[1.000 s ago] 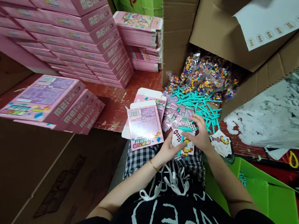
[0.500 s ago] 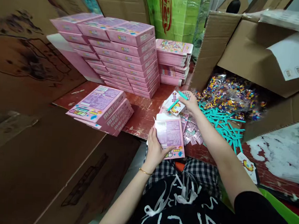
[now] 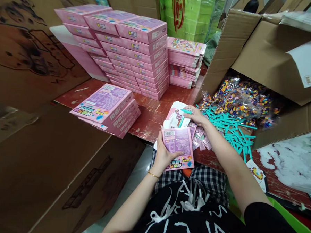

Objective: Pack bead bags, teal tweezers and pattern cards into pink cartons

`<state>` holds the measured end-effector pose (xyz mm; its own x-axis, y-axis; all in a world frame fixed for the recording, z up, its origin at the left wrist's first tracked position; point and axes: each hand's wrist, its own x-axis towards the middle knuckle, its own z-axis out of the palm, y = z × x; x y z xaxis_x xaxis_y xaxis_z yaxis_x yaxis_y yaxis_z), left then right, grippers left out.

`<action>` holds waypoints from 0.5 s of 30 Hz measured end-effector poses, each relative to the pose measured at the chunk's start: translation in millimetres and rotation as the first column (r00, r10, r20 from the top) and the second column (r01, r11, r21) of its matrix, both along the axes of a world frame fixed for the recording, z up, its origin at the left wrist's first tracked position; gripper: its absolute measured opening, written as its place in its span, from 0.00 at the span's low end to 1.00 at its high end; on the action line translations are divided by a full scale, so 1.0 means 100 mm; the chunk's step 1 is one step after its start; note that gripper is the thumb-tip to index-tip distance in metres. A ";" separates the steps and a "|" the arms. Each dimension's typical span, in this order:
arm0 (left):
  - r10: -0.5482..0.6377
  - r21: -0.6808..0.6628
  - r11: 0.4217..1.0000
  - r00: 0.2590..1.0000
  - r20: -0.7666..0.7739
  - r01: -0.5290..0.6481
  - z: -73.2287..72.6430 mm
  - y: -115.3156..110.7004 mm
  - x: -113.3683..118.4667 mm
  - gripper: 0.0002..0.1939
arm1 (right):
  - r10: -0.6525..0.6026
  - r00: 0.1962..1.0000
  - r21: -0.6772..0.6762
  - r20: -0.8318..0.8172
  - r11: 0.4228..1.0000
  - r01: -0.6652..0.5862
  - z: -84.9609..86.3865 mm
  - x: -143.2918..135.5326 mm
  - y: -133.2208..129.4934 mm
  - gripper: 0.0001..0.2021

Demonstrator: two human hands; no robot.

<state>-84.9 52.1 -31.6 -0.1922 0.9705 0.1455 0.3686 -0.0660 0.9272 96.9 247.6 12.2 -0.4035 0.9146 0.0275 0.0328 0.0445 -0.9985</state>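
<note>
In the head view, a pink and purple box is gripped in my left hand, its fingers round the left side and the thumb across the front. The box's far end is open, with a white flap up. Just beyond that end my right hand pinches a white card with a pixel pattern together with a teal plastic stick. The card's lower edge is hidden behind the box top, so I cannot tell if it is inside. Small clear packets lie under my right forearm.
Teal sticks lie heaped at the right, before bags of coloured beads in an open carton. Pink boxes are stacked at the back left, with a smaller pile nearer. Flattened boxes stand behind.
My right hand has brought the card and teal stick down and closer to the box's open end. My left hand still holds the box. The view has shifted slightly.
</note>
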 end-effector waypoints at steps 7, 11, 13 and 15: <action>0.062 0.060 0.995 0.980 0.191 -0.074 0.36 -0.15 0.02 0.62 | 0.471 0.870 0.135 0.147 0.862 -0.489 0.46 -0.32 -0.51 0.33; 0.004 0.003 1.000 0.902 0.433 -0.006 0.64 -0.44 0.01 0.47 | 0.373 0.870 0.420 0.323 0.767 -0.485 0.78 -0.20 -1.07 0.20; -0.008 -0.033 0.999 0.869 0.494 0.028 0.68 -0.56 0.03 0.47 | 0.260 0.880 0.506 0.398 0.738 -0.447 0.81 -0.08 -1.37 0.14; -0.012 -0.053 0.998 0.856 0.517 0.046 0.65 -0.67 0.08 0.49 | 0.189 0.887 0.526 0.421 0.746 -0.408 0.74 0.06 -1.65 0.15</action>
